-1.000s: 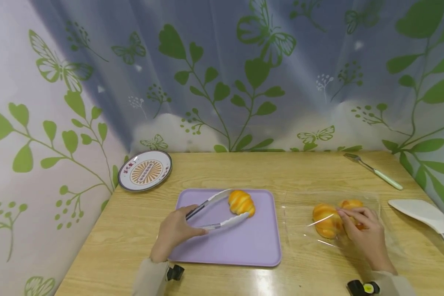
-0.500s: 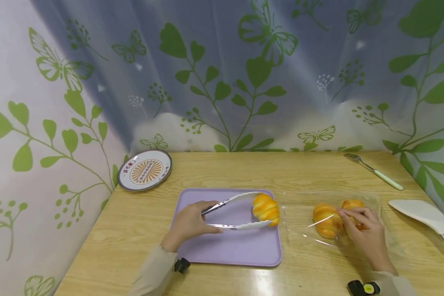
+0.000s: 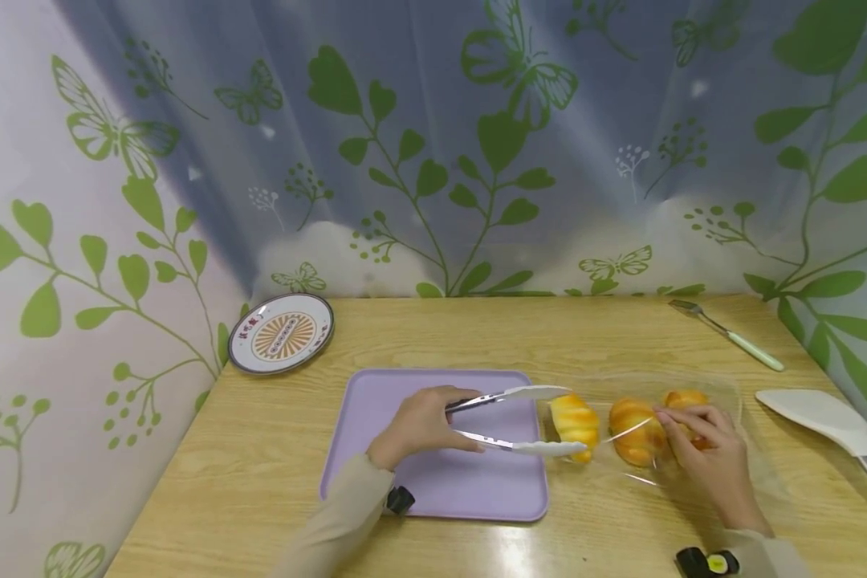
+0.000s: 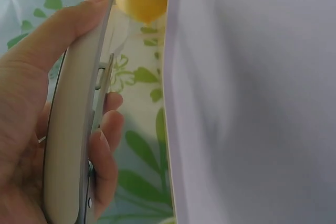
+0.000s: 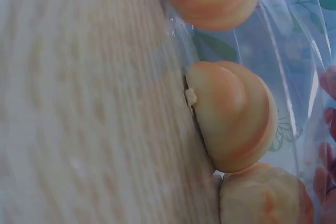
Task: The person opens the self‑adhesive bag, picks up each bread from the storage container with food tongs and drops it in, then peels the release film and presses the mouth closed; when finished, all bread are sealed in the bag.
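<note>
Roll between arms of tongs, just past right edge of tray, out to the right of left hand, nearer of the two. Long axis crosswise to tongs. Tongs gripped in half-spread left hand; clear bag pinched in right hand. Pale yellow, orange-ridged. In bag or above: can't tell.

Left hand gripping, right hand pinching, well apart

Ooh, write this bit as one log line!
left hand: holds silver-and-white tongs | round golden bread: between tong tips, beside lilac rectangular tray | right hand: pinches clear plastic bag | two golden striped breads: inside bag
</note>
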`<act>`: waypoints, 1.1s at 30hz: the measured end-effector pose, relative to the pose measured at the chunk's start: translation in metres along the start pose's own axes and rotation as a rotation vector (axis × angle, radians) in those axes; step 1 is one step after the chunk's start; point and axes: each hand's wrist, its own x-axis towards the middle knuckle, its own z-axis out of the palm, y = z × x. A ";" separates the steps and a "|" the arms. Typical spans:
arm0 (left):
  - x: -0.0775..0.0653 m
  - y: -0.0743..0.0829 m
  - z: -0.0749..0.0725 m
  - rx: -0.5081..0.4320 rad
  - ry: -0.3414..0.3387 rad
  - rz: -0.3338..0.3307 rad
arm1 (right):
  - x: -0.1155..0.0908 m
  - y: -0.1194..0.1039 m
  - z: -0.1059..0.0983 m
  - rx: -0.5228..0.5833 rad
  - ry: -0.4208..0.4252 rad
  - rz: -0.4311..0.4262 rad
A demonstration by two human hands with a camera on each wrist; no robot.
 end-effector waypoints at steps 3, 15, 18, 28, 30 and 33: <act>0.009 0.005 0.004 0.003 -0.028 -0.002 | 0.000 -0.001 0.000 0.003 0.001 0.003; 0.013 0.014 -0.004 0.036 -0.071 -0.062 | 0.000 -0.001 0.001 0.001 0.001 0.001; 0.009 0.018 -0.009 0.042 -0.080 -0.091 | 0.000 -0.001 0.000 0.002 -0.003 0.004; -0.006 0.031 -0.019 0.182 -0.020 -0.034 | 0.000 -0.001 0.000 0.009 0.004 0.002; -0.007 0.030 -0.017 0.184 0.001 -0.010 | 0.000 0.000 0.000 0.010 0.004 0.001; -0.006 0.027 -0.012 0.177 0.030 0.023 | 0.000 0.000 0.001 0.010 0.004 -0.005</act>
